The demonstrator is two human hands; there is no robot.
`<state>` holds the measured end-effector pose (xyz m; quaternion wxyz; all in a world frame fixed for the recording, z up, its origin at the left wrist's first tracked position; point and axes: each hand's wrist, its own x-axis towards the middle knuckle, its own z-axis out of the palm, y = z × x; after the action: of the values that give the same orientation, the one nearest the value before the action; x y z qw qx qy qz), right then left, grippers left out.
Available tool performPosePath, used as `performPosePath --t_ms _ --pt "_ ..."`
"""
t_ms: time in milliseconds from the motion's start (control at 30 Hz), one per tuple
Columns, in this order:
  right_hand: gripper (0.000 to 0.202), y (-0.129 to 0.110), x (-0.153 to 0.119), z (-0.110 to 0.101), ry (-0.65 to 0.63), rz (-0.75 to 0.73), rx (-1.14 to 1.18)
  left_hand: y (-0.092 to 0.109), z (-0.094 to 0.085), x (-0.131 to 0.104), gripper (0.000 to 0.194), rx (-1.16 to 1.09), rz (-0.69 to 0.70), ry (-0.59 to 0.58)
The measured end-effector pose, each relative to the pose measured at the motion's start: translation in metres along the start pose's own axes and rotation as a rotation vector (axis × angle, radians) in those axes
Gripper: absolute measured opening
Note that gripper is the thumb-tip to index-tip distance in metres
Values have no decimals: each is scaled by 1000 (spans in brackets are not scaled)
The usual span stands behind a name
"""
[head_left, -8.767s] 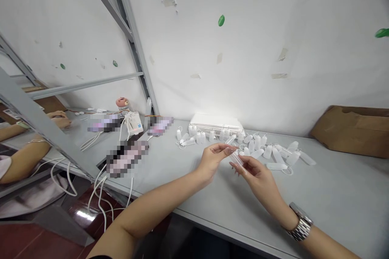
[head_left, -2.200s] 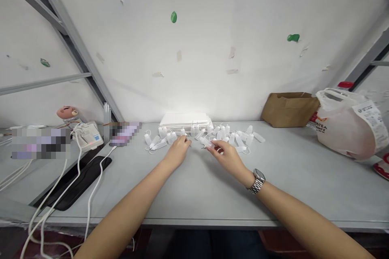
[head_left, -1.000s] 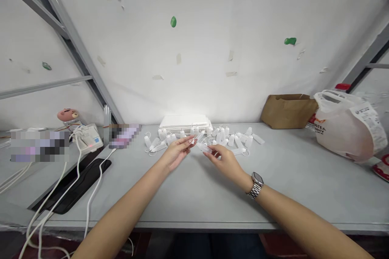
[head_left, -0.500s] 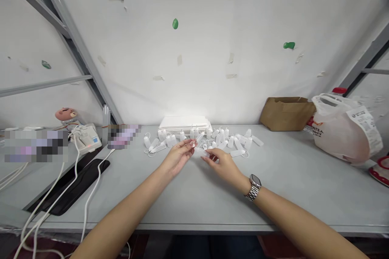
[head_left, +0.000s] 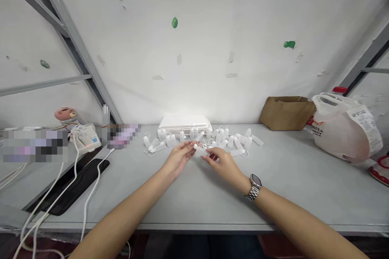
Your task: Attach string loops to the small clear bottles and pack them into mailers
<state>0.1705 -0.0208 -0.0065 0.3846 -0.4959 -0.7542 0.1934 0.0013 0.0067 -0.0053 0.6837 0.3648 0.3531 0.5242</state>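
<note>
Between my hands is a small translucent plastic squeeze bottle (head_left: 203, 151), lying nearly level, with a white cap (head_left: 196, 146) at its left end. My right hand (head_left: 221, 162) is closed, thumb and fingers pinching the bottle's body. My left hand (head_left: 180, 158) is closed too, its thumb and fingertips at the cap; whether the cap sits fully on the neck is too small to tell. Just beyond the hands lie several similar bottles (head_left: 238, 144) with white caps and thin loops, some upright and some on their sides.
A stack of white sheets or boards (head_left: 184, 122) lies against the wall behind the bottles. A brown paper bag (head_left: 287, 114) and a white plastic bag (head_left: 343, 129) stand at the right. White cables (head_left: 94, 194), a black pad (head_left: 82, 186) and a white power strip (head_left: 86, 137) occupy the left.
My left fingers have shifted slightly at the bottle's left end, and the white cap shows more clearly. My right hand keeps its hold on the bottle, almost unmoved.
</note>
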Motion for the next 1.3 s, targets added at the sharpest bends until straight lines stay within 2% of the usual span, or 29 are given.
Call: performPosePath --t_ms 133,300,667,767,900,967,1067,1167,1300 --pt "17 0 -1 1 22 -5 23 -1 1 -2 20 95 87 -15" --pt "15 1 -2 3 37 -22 36 1 4 -4 23 138 114 -16" --pt "14 0 -5 3 52 -34 103 3 4 -5 23 108 76 36" --pt "15 -3 -3 1 26 55 218 4 4 -5 22 120 105 -8" --pt "20 -9 1 -5 -139 227 536 7 7 -7 19 88 128 -21" --pt "22 -11 3 -8 -202 268 669 8 9 -8 17 48 118 -25" --pt "24 -11 5 -9 -212 297 757 8 10 -8 16 29 120 -23" --pt "25 -10 4 -7 -175 302 676 5 10 -8 15 66 147 1" --pt "20 -6 -1 0 26 142 372 2 9 -9 16 100 160 29"
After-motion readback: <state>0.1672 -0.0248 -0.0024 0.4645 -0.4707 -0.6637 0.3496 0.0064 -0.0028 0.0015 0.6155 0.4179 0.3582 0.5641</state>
